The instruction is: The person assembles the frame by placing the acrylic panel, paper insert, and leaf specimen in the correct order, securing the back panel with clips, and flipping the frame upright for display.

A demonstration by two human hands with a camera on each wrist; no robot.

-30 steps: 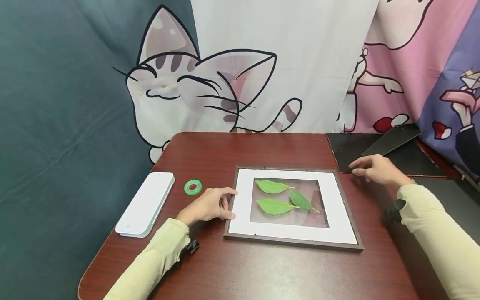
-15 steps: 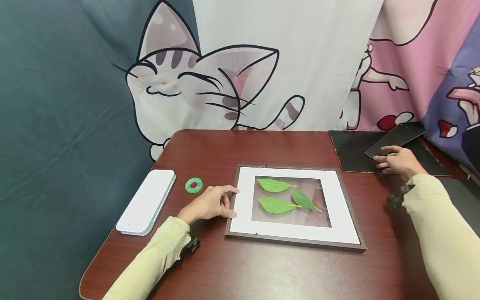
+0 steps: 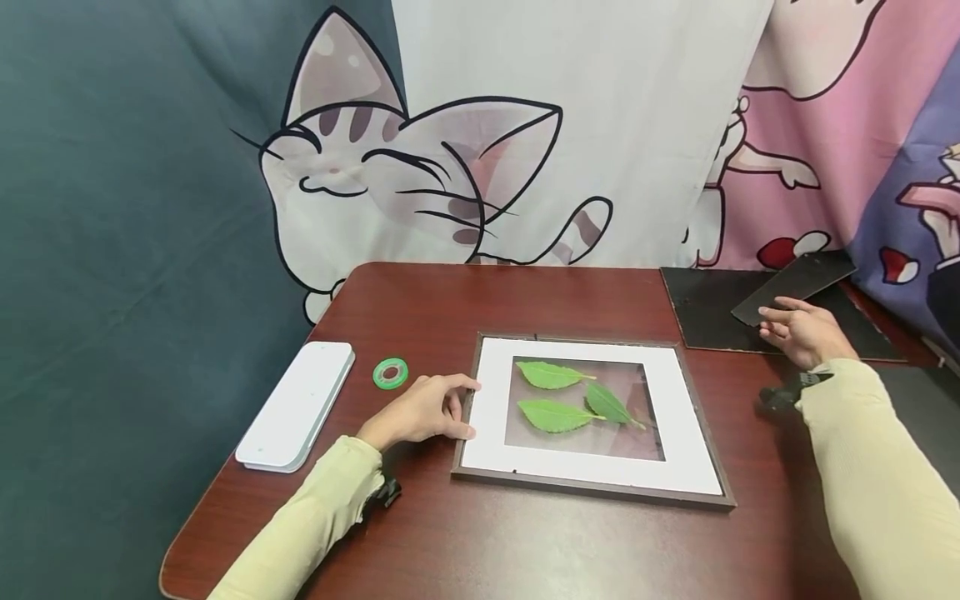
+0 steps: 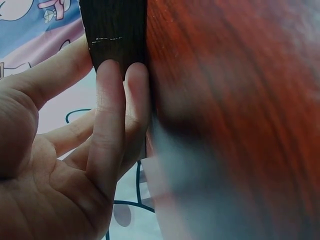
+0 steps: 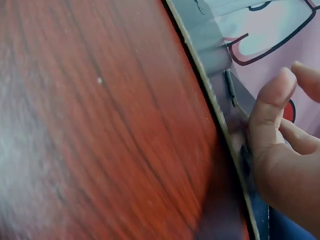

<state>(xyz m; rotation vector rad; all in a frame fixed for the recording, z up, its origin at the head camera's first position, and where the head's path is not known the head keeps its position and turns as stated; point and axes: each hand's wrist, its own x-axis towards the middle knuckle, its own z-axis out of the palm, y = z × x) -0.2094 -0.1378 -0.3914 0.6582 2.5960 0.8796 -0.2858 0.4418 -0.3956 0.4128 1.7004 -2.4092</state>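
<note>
A picture frame [image 3: 592,492] lies flat on the table, with a white mat [image 3: 570,465] around its window. Three green leaves [image 3: 555,415] show in the window. My left hand [image 3: 420,408] holds the left rim with thumb and index fingertips; in the left wrist view other fingertips [image 4: 111,85] press the dark side of the frame [image 4: 117,30]. At the right, my right hand [image 3: 806,333] is over the front part of a black board [image 3: 697,308], fingers loosely bent, near its slanting black stand leg [image 3: 795,279]. The right wrist view shows nothing between the fingers.
A green roll of tape [image 3: 391,374] lies left of the frame. A white flat box-like object [image 3: 296,404] sits near the table's left edge. Another dark sheet [image 3: 915,408] lies at the right, partly under the right arm. Printed curtains hang behind the table.
My right hand has moved rightward from the black board's front left corner toward the stand leg, then slightly back toward me. The left hand stays on the frame's rim.
</note>
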